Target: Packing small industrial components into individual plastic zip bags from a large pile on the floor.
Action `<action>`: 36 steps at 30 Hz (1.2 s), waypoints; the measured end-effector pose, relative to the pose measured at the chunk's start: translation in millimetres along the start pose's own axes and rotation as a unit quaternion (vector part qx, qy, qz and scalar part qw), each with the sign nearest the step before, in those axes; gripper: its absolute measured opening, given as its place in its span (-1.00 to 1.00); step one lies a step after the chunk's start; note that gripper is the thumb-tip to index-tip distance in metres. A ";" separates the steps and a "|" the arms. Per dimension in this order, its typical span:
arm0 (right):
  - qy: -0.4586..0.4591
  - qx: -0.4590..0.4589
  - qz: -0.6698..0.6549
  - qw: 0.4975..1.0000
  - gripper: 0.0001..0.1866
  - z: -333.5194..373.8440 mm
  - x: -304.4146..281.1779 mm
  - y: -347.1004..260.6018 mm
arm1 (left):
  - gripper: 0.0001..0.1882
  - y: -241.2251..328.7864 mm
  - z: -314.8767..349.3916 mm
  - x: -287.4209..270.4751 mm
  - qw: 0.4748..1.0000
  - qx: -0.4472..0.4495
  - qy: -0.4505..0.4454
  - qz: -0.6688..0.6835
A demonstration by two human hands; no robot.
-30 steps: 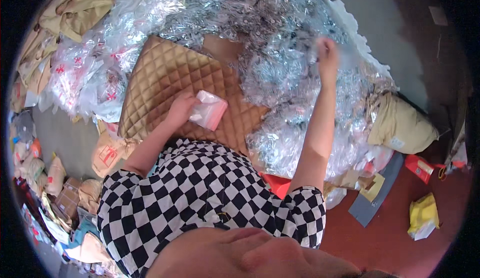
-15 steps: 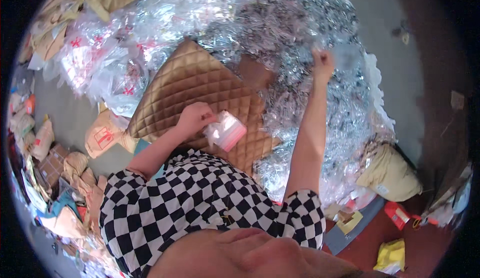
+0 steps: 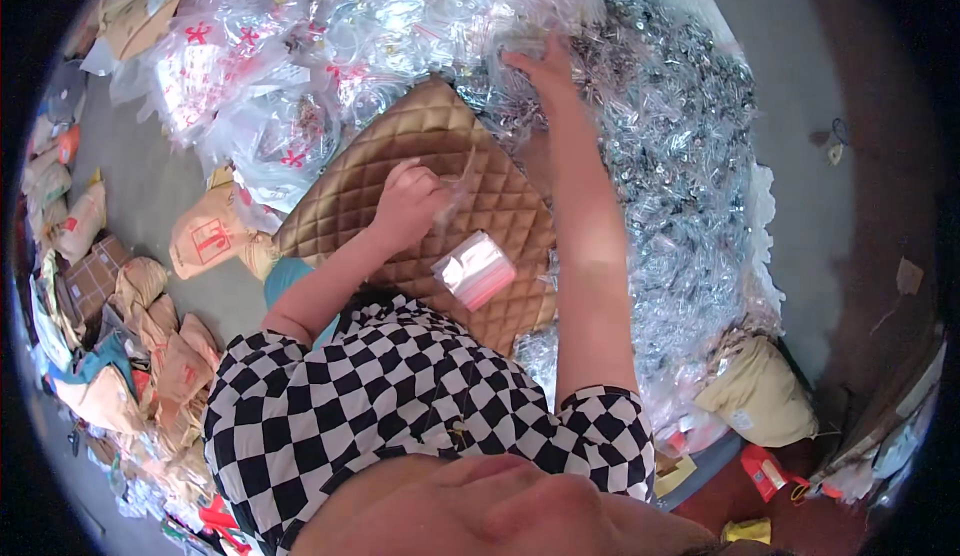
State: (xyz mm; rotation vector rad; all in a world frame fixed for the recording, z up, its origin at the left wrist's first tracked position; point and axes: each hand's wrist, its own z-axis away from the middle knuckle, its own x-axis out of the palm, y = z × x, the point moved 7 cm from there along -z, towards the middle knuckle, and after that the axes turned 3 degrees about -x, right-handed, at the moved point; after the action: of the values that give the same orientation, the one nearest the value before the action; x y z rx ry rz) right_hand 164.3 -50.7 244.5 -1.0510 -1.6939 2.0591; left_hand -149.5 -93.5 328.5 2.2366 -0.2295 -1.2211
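My left hand (image 3: 410, 202) is above the brown quilted cloth (image 3: 375, 171), its fingers pinched on a thin clear plastic bag (image 3: 462, 188) that shows only faintly. A stack of small clear bags with a pink-red band (image 3: 475, 271) lies on the quilted cloth, just below and to the right of that hand. My right hand (image 3: 548, 68) reaches to the far side, over the heap of clear plastic packets (image 3: 670, 156). Its thumb and forefinger are spread apart, and I make out nothing between them.
Clear bags with red marks (image 3: 240, 81) are heaped at the far left. Brown paper sacks (image 3: 212, 231) and a cardboard box (image 3: 97, 274) stand on the left-hand floor. A beige sack (image 3: 765, 396) and a red packet (image 3: 763, 473) are at the near right.
My right hand has swung left from the right side of the heap, and the clear bag it held no longer shows in it. My left hand has lifted off the stack with a thin bag.
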 end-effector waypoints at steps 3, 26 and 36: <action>-0.110 0.143 0.116 0.977 -0.26 -11.4 -17.2 47.3 | -0.66 -13.7 -12.2 -1.1 0.999 -0.022 -0.032 -0.009; -0.053 0.111 -0.051 0.991 -0.72 345.0 -103.9 -90.9 | -0.58 135.8 48.2 69.3 0.883 0.201 -0.332 0.264; -0.029 -0.034 0.234 0.971 -0.65 409.7 -112.2 -79.8 | -0.78 168.0 48.3 86.2 0.893 0.180 -0.274 0.307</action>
State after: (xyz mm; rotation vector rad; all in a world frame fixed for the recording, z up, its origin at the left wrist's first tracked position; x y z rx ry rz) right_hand -53.4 -398.7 379.7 -1.5498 -1.6744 2.3371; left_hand -119.9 -285.7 340.7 1.7889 -1.3673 -1.4750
